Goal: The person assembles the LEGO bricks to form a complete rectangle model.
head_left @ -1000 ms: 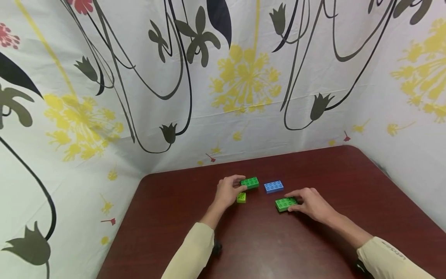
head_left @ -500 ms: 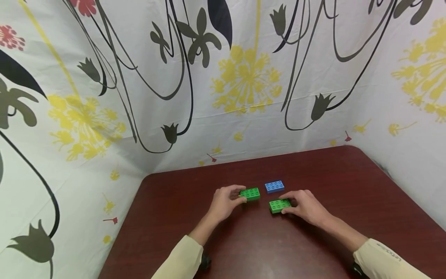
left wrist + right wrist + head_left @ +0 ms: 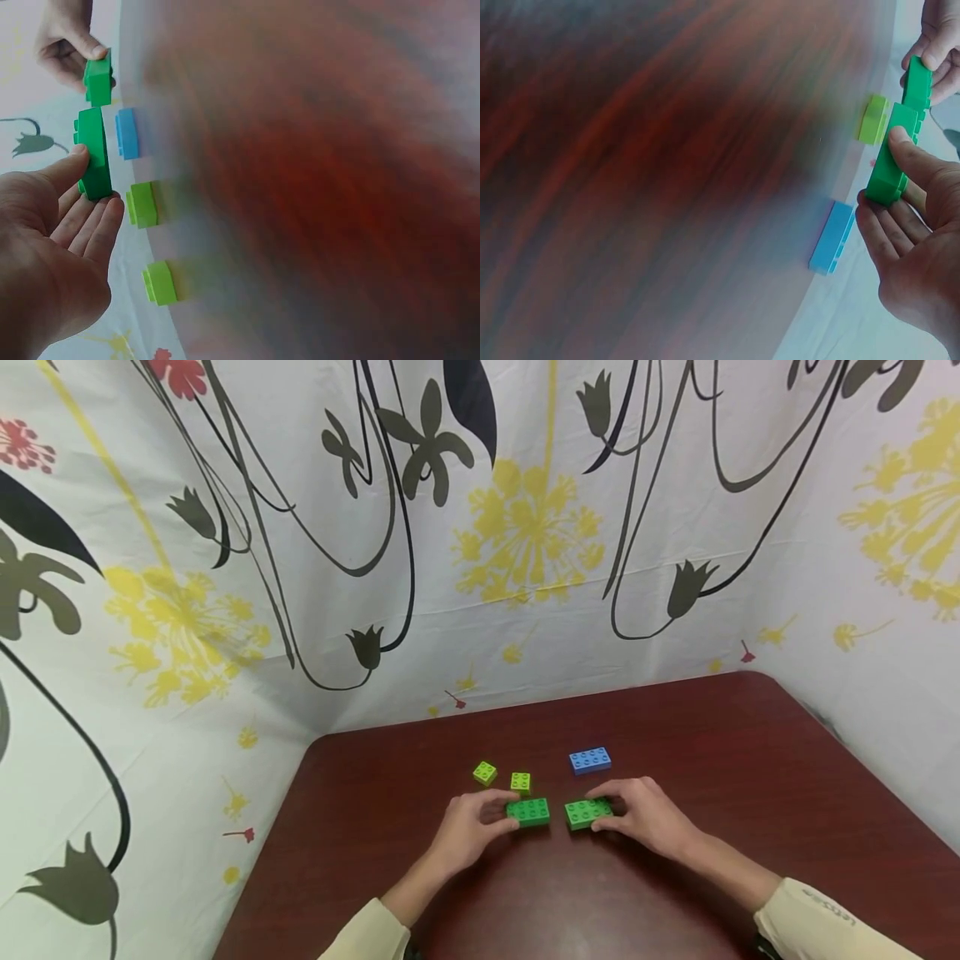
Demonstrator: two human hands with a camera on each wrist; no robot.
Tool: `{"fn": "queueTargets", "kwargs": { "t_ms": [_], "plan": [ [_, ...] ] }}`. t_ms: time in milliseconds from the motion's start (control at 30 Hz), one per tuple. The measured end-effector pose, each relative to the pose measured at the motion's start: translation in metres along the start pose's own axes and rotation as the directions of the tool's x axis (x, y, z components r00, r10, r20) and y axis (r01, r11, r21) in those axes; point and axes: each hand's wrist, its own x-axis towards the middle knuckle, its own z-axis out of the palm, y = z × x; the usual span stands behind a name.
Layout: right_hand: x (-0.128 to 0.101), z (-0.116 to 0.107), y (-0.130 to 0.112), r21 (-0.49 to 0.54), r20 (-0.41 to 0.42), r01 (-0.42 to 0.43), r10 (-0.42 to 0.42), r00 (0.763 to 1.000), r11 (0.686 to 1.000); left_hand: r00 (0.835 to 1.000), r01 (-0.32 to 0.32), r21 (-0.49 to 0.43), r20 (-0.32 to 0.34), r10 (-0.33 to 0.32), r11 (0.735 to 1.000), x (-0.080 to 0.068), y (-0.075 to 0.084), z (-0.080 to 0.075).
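Observation:
My left hand [image 3: 465, 828] pinches a green toy building brick [image 3: 528, 812] between thumb and fingers. Opposite it, my right hand [image 3: 648, 814] grips a second green brick [image 3: 588, 813] by its right end. The two bricks face each other end to end with a narrow gap between them in the head view. In the left wrist view the left brick [image 3: 93, 154] looks lifted off the table, its studs turned away from the wood. The right wrist view shows the right brick [image 3: 892, 156] held between thumb and fingertips.
Behind the hands lie two small lime bricks, one [image 3: 484, 772] further left and one [image 3: 521, 782] just beyond the left-hand brick. A blue brick [image 3: 589, 760] lies behind the right hand. The dark red table [image 3: 675, 718] meets a patterned cloth wall [image 3: 420, 668].
Both hands have drawn toward the person, each carrying its green brick, and the bricks are closer together. The lime bricks, earlier hidden or partly covered by the left hand, now show.

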Motion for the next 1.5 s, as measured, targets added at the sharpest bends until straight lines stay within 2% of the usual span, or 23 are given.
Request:
{"fn": "queueTargets", "kwargs": {
  "t_ms": [233,567,1167,1500],
  "plan": [
    [-0.003,0.005,-0.009,0.007,0.017,0.007,-0.007,1.0,1.0,1.0,0.013,-0.002,0.008,-0.013,1.0,-0.012,0.0,0.0],
    [-0.008,0.015,-0.019,-0.008,0.018,0.036,-0.036,0.999,0.999,0.999,0.025,-0.002,0.026,-0.025,1.0,-0.019,-0.001,0.003],
    [-0.011,0.027,-0.017,-0.058,-0.005,0.043,-0.044,0.999,0.997,0.997,0.039,0.044,0.058,-0.041,0.998,-0.023,-0.01,0.013],
    [-0.009,0.029,-0.016,-0.052,0.017,0.042,-0.042,0.999,0.998,0.998,0.015,0.073,0.061,-0.019,0.997,-0.022,-0.014,0.014]
  ]
}}
